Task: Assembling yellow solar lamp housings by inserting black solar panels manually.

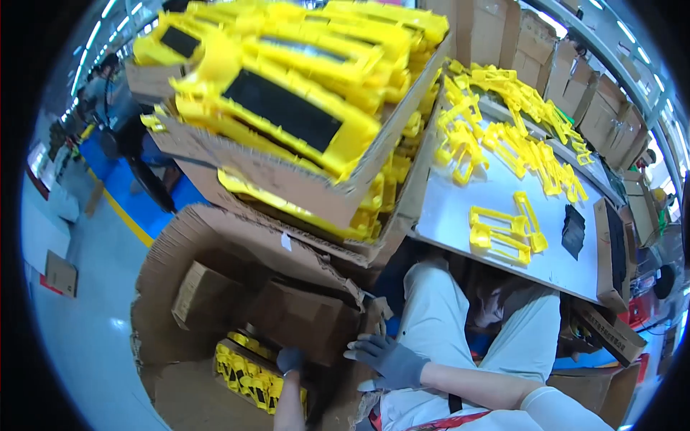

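Note:
My left hand, in a grey glove, reaches down into a large open cardboard box at the lower left. It is at the edge of a packed row of yellow plastic parts with black patches inside that box. Its fingers are small and blurred, so I cannot make out whether they grip anything. My right hand, also gloved in grey, is spread with its fingers apart beside the box's right side, above my lap. Nothing shows in its palm.
A carton heaped with yellow parts towers at the far side of the box. On the white table to the right lie loose yellow frames and black sheets. Brown cardboard boxes sit inside the large box.

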`<state>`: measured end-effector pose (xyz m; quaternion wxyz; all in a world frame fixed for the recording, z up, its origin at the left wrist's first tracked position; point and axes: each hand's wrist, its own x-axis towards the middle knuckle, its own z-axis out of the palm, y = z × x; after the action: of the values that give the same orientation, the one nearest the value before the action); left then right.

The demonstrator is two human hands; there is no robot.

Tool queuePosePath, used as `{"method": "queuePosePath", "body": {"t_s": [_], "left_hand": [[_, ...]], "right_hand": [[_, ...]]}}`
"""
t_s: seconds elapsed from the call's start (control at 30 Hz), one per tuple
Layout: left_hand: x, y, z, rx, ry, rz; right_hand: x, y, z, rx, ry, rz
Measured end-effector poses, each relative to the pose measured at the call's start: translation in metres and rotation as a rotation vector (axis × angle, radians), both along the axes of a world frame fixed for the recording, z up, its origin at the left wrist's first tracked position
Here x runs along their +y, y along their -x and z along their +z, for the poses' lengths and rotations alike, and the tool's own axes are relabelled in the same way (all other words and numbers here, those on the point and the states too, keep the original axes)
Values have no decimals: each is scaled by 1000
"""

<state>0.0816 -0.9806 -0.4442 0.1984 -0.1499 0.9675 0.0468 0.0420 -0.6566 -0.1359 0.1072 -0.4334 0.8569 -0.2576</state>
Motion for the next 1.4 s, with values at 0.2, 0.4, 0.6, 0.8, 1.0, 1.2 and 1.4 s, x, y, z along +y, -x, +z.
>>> {"method": "queuePosePath", "body": {"t_s": [0.2,0.4,0.6,0.8,1.0,1.2,1.4], "left_hand": [[-49,-21,169,659,-1045,1047],[123,-62,440,688,-733,566],[264,-89,480,688,-548,-286],[387,-66,443,354,-719,-771],[408,-77,536,-29,-730,-1019],[370,-79,475,866,-698,-695],[311,-100,480,1023,-971,-524]], "right_hand": [[-1,-17,16,-17,144,-26],[45,-12,85,-37,545,-171],[118,-11,167,-453,733,-435],[253,-19,138,-590,662,-561],[390,-51,73,-336,572,-746],[394,-57,109,-442,585,-846],[389,-38,179,-243,335,-816]]}}
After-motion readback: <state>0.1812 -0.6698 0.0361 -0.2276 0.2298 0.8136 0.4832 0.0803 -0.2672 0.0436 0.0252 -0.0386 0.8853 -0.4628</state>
